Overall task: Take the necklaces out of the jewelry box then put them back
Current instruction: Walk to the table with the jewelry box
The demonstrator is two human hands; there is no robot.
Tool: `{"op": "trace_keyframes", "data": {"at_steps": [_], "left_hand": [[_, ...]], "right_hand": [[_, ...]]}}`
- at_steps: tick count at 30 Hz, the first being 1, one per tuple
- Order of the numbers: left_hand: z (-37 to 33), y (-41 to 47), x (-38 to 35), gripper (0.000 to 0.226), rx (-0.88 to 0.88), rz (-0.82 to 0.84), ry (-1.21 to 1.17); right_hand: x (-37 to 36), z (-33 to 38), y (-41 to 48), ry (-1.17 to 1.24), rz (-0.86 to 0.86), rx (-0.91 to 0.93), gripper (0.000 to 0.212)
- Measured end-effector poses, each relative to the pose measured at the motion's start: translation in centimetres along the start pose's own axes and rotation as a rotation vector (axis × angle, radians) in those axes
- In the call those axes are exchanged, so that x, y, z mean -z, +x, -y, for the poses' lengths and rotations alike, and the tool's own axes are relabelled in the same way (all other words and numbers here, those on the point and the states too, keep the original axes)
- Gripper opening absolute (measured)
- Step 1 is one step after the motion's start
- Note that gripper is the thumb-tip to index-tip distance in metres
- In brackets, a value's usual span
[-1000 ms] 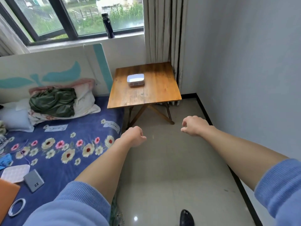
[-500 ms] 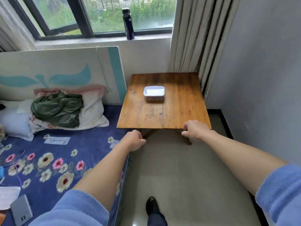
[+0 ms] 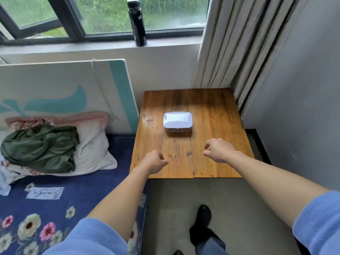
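A small white jewelry box (image 3: 177, 122) with a rounded lid sits shut near the middle of a wooden table (image 3: 217, 115). No necklace is visible; the box's inside is hidden. My left hand (image 3: 154, 161) hovers over the table's near left part, fingers curled into a loose fist with nothing in it. My right hand (image 3: 218, 150) hangs over the near right part, a little short of the box, its fingers loosely curled and slightly apart, holding nothing.
A bed with a blue flowered cover (image 3: 60, 201), a pillow (image 3: 92, 150) and green cloth (image 3: 40, 146) borders the table's left. A grey curtain (image 3: 226, 43) and wall close in the right. A black bottle (image 3: 137, 21) stands on the windowsill. My dark shoe (image 3: 203, 218) is on the floor.
I have stepped closer to the table; the box now lies much nearer. Both hands have moved from in front of the table edge to over its near part, and the right fingers loosened.
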State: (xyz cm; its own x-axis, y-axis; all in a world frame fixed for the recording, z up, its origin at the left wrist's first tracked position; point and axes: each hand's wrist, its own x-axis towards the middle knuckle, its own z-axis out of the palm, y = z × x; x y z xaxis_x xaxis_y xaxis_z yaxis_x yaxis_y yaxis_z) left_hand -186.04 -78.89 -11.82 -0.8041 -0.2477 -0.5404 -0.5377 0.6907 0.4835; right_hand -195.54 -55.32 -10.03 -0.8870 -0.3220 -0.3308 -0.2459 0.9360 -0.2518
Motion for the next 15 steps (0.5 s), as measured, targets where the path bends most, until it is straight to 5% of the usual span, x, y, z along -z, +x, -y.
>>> {"op": "trace_keyframes", "data": {"at_steps": [15], "left_hand": [[-1.3,19.0,2.7,0.015,0.187,-0.016,-0.226]], "right_hand": [[-2.4,-0.3,22.8,0.124,0.147,-0.109,0.03]]}}
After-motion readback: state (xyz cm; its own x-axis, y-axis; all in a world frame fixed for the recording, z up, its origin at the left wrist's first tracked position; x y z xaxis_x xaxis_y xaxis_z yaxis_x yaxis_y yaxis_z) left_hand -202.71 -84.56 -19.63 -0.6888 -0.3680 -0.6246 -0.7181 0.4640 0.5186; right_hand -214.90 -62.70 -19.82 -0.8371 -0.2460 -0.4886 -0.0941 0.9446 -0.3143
